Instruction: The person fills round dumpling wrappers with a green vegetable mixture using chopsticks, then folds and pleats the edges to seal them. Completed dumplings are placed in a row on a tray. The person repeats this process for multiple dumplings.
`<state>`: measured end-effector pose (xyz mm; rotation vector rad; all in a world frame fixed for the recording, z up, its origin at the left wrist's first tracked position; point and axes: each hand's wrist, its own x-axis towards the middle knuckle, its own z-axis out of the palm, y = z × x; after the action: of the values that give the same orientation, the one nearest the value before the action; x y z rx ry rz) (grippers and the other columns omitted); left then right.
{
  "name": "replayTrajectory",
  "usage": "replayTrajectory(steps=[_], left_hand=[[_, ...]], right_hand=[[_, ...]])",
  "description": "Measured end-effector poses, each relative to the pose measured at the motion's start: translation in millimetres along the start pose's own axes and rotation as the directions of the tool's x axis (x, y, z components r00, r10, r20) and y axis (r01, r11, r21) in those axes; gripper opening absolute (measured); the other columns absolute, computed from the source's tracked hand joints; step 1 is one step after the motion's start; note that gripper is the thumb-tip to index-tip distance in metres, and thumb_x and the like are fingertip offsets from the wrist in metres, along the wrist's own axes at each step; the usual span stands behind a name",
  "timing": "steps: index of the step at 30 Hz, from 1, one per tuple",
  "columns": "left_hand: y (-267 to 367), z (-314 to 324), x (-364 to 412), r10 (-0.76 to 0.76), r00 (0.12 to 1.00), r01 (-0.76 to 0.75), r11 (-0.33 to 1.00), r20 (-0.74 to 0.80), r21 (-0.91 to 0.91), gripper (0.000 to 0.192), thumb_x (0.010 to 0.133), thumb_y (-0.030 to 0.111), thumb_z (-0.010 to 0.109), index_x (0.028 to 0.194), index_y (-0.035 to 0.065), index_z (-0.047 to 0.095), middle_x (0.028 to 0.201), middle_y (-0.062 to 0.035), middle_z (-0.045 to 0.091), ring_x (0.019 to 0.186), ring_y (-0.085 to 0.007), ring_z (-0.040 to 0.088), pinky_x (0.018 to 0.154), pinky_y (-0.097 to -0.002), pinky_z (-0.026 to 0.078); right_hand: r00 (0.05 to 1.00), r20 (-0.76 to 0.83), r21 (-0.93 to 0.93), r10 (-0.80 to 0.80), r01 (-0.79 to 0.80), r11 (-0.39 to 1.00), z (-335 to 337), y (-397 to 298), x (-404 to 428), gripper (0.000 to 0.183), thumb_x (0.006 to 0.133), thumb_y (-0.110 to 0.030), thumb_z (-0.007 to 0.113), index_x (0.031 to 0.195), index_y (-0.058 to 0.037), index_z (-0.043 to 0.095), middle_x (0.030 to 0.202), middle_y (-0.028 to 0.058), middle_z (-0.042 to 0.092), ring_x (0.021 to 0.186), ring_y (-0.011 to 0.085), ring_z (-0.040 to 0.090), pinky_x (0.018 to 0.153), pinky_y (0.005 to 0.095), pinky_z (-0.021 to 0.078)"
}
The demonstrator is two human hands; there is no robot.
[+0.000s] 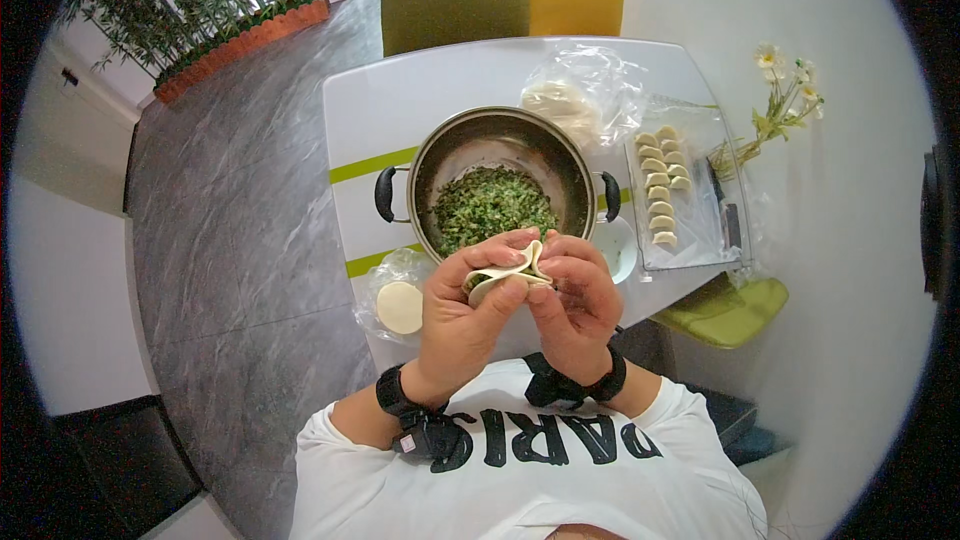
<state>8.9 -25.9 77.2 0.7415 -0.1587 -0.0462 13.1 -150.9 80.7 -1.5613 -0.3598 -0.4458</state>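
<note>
A dumpling wrapper (pixel 491 283) folded around green filling is pinched between my left hand (pixel 469 307) and my right hand (pixel 581 300). Its right end is creased upward, while filling shows at the left end. Both hands are over the near rim of a steel pot (pixel 499 114), which has two black handles and holds chopped green filling (pixel 491 206). Left of my left hand, a stack of round wrappers (pixel 400 307) lies on clear plastic. Partly behind my right hand is a white bowl (pixel 619 247).
Two rows of folded dumplings (pixel 658 193) lie on a plastic-lined tray (pixel 694 259) at the right. Beyond the pot, a clear plastic bag (pixel 600 90) covers pale dough or wrappers. Chairs (pixel 454 7) stand past the table's far edge; artificial-looking flowers (pixel 787 90) are at the right.
</note>
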Motion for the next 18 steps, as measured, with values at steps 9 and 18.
replayTrajectory(steps=[9, 18], left_hand=[[-0.6, -0.6, 0.2, 0.010, 1.000, -0.011, 0.999, 0.029, 0.052, 0.017, 0.088, 0.003, 0.062, 0.105, 0.0040, 0.059, 0.126, -0.0186, 0.053, 0.118, -0.0249, 0.051, 0.100, -0.0368, 0.040], [4.6, -1.4, 0.4, -0.040, 0.997, 0.034, 0.994, 0.066, 0.100, 0.015, 0.089, 0.005, 0.062, 0.104, 0.0041, 0.060, 0.128, -0.0182, 0.051, 0.116, -0.0199, 0.051, 0.097, -0.0328, 0.042]], right_hand=[[0.996, 0.014, 0.128, 0.086, -0.087, 0.988, 1.3, -1.4, -4.6, 0.015, 0.082, -0.003, 0.067, 0.096, -0.0034, 0.060, 0.107, 0.0148, 0.060, 0.097, 0.0228, 0.058, 0.085, 0.0347, 0.0454], [1.000, 0.005, 0.257, 0.021, -0.022, 0.966, 4.8, 5.2, -4.9, 0.028, 0.084, -0.005, 0.068, 0.105, -0.0067, 0.050, 0.110, 0.0157, 0.058, 0.102, 0.0233, 0.056, 0.089, 0.0354, 0.0444]])
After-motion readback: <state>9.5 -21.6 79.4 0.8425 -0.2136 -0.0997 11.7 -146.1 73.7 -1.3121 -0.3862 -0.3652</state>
